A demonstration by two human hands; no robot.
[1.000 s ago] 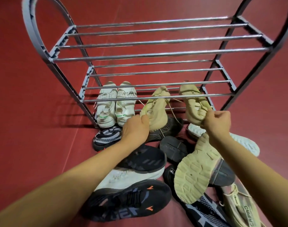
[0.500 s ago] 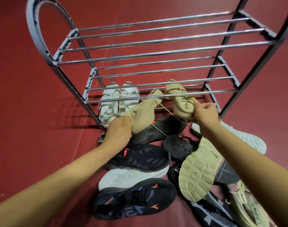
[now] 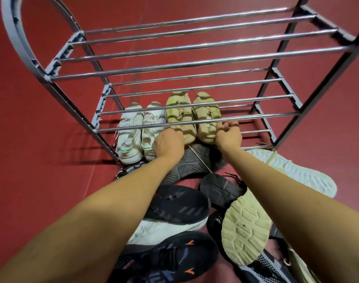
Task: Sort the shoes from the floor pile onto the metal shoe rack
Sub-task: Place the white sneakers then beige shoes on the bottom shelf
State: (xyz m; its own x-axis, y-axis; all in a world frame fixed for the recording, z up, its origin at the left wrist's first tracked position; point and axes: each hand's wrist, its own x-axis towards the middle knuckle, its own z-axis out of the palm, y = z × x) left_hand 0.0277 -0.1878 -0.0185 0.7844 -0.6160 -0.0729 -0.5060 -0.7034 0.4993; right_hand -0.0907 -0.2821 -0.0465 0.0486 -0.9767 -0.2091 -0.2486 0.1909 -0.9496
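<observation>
A metal shoe rack (image 3: 180, 67) with chrome bars stands on the red floor. On its lowest shelf a pair of white sneakers (image 3: 140, 130) sits at the left. Beside them lies a beige pair, toes pointing away: the left beige shoe (image 3: 179, 114) and the right beige shoe (image 3: 207, 115). My left hand (image 3: 169, 145) grips the heel of the left beige shoe. My right hand (image 3: 228, 135) grips the heel of the right one. The floor pile in front holds several shoes: dark soles (image 3: 197, 162), a black sneaker (image 3: 178, 207) and an upturned cream sole (image 3: 246, 227).
A pale blue-white sole (image 3: 297, 172) lies at the right by the rack's leg. A navy sneaker with orange marks (image 3: 170, 260) sits nearest me. Upper two shelves of the rack carry nothing. Bare red floor lies left and right of the rack.
Both hands carried the beige pair forward from above the pile and set them side by side on the lowest shelf, right of the white pair. The left beige shoe turned straight.
</observation>
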